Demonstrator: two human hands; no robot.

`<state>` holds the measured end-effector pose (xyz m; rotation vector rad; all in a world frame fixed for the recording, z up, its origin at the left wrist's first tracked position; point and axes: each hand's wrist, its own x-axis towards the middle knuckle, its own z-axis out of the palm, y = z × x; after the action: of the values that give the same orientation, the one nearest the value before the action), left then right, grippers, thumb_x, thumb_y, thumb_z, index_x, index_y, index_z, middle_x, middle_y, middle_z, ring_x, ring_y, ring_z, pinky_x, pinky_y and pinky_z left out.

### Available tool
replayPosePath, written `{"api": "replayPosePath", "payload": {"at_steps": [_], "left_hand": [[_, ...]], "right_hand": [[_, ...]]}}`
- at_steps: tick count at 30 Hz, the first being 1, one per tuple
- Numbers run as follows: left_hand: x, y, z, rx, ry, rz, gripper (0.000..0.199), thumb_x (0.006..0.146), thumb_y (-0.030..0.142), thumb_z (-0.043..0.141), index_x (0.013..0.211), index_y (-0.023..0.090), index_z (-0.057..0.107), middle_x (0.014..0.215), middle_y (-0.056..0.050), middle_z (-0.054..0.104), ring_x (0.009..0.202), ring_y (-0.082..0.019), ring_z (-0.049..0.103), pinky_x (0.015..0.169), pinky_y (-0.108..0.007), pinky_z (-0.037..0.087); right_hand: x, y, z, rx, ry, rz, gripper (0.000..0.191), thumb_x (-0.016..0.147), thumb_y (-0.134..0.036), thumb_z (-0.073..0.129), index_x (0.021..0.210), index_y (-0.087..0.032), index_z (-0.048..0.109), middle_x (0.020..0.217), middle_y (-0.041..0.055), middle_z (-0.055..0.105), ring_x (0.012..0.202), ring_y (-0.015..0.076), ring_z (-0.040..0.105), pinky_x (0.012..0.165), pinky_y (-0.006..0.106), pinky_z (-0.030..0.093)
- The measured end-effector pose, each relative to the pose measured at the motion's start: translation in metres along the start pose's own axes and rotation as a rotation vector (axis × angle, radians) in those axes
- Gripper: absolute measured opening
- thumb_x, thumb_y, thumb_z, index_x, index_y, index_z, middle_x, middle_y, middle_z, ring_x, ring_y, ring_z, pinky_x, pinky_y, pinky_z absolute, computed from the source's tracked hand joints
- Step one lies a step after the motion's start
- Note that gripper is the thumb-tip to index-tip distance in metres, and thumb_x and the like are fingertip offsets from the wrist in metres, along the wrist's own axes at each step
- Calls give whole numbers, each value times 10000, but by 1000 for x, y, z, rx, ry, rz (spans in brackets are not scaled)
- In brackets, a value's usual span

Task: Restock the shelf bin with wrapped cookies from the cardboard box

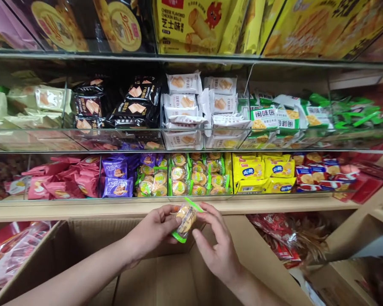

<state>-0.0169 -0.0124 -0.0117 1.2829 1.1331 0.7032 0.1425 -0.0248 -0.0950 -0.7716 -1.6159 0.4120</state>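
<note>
My left hand (153,231) and my right hand (217,246) both hold one small clear snack packet with green ends (185,219), with round biscuits inside. They hold it above an open cardboard box (83,238), just in front of the wooden shelf edge (258,205). Directly behind the packet, a glass-fronted bin holds several matching green-edged biscuit packets (198,174).
Neighbouring bins hold purple packets (116,176), pink packets (64,178), yellow packets (263,172) and red-blue packets (315,172). The shelf above has black (134,104), white (194,106) and green packets (306,114). Red bags (281,238) lie lower right; another bag of snacks (9,255) lies lower left.
</note>
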Motion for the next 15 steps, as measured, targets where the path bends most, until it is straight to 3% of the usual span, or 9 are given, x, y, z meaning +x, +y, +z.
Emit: {"api": "replayPosePath", "payload": {"at_steps": [3, 6, 10, 15], "left_hand": [[3, 0, -1, 49, -27, 95, 372, 652, 382, 660, 917, 134, 581, 858, -43, 641, 761, -150, 569, 688, -269, 439], [5, -3, 1, 36, 32, 86, 396, 604, 384, 694, 876, 136, 549, 742, -25, 651, 692, -146, 586, 645, -263, 443], [4, -4, 6, -38, 67, 20, 460, 568, 328, 732, 922, 161, 489, 745, -8, 649, 599, -117, 584, 538, -226, 430], [7, -4, 7, -46, 131, 62, 384, 524, 308, 757, 788, 144, 531, 659, 15, 611, 535, -102, 558, 519, -230, 430]], "right_hand": [[-3, 8, 6, 277, 50, 245, 336, 801, -213, 496, 1129, -202, 424, 1138, 117, 515, 979, 198, 549, 732, 322, 524], [-1, 11, 11, 507, 72, 429, 255, 784, -282, 535, 1010, -181, 473, 987, 84, 590, 764, 148, 602, 590, 261, 542], [2, 8, 8, 587, 163, 503, 238, 749, -299, 585, 918, -163, 488, 864, 54, 624, 686, 130, 596, 539, 240, 530], [0, 5, 5, 574, 194, 494, 238, 753, -296, 586, 919, -172, 470, 862, 44, 632, 701, 129, 599, 550, 232, 518]]}}
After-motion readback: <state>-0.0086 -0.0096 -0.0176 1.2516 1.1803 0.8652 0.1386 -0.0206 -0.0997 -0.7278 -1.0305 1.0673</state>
